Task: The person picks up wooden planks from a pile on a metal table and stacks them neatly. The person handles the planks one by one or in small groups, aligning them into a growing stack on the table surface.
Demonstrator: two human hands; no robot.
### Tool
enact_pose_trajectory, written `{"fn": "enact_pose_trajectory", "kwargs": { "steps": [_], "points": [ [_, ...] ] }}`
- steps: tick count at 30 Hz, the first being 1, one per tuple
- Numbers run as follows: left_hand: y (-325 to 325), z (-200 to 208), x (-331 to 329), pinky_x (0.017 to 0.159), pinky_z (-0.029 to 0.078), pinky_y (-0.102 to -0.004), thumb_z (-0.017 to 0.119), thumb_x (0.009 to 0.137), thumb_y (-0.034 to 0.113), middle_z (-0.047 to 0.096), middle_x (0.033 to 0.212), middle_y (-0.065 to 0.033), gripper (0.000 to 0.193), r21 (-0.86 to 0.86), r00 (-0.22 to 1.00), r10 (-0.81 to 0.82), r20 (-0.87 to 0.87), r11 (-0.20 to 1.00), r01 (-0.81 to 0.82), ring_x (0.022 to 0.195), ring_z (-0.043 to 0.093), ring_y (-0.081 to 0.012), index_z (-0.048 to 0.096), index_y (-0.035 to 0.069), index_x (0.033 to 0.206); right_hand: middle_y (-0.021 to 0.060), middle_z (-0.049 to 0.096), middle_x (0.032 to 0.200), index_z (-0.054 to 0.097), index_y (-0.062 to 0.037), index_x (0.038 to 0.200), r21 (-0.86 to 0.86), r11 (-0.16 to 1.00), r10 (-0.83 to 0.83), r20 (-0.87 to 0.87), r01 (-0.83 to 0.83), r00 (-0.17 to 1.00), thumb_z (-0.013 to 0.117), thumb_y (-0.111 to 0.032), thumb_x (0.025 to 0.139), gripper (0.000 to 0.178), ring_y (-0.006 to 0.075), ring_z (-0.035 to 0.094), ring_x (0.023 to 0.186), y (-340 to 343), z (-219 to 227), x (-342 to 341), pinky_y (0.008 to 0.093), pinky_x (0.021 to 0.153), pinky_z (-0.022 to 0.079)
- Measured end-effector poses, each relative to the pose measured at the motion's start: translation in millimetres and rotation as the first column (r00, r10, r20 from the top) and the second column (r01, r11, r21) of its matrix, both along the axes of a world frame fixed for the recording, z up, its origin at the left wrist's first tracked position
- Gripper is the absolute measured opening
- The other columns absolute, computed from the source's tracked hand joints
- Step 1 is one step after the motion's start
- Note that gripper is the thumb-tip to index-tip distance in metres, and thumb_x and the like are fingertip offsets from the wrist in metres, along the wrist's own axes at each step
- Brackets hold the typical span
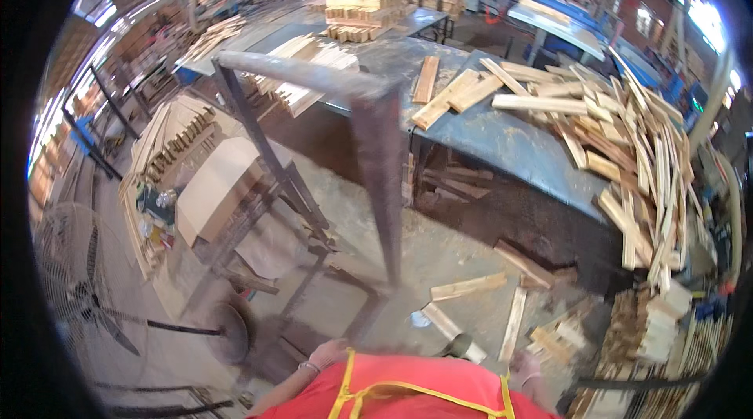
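Open floor (427, 243) extends from the metal frame (379, 184) toward the table (510, 145). Count: one frame; three planks (445, 99) by the table's near left corner; a heap (627, 133) overhanging its right end, too tangled to count. One pale plank (514, 323) lies on the floor before the front edge, near the right hand (525, 368), long axis pointing toward that edge. The left hand (328, 352) is nearest the frame's base. Grip of both hands cannot be determined.
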State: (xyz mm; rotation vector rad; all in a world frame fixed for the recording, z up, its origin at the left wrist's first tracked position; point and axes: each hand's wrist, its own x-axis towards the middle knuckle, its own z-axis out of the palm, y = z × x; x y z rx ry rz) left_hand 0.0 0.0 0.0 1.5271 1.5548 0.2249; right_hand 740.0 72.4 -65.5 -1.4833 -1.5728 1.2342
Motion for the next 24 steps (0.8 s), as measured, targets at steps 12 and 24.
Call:
{"fn": "enact_pose_trajectory", "kwargs": {
  "steps": [12, 24],
  "points": [
    [347, 189, 355, 0.096, 0.054, -0.0528, 0.065, 0.09, 0.039, 0.065, 0.126, -0.0233, 0.051, 0.165, 0.94, -0.324, -0.107, 0.927, 0.338, 0.116, 0.065, -0.0426, 0.062, 0.005, 0.128, 0.0082, 0.064, 0.096, 0.051, -0.0111, 0.138, -0.701, 0.712, -0.31, -0.368, -0.043, 0.877, 0.069, -0.022, 0.094, 0.048, 0.0206, 0.065, 0.075, 318, 122, 33, 0.0381, 0.062, 0.057],
    [739, 189, 273, 0.117, 0.044, -0.0462, 0.069, 0.09, 0.037, 0.051, 0.154, -0.0228, 0.074, 0.541, 0.841, 0.538, -0.056, 0.725, -0.427, 0.138, 0.053, -0.0401, 0.048, 0.004, 0.153, 0.0173, 0.068, 0.124, 0.06, -0.0003, 0.137, -0.482, 0.846, 0.006, -0.42, -0.229, 0.907, 0.067, -0.025, 0.1, 0.045, 0.0207, 0.064, 0.11, 588, 311, -134, 0.0339, 0.099, 0.05]
  ]
}}
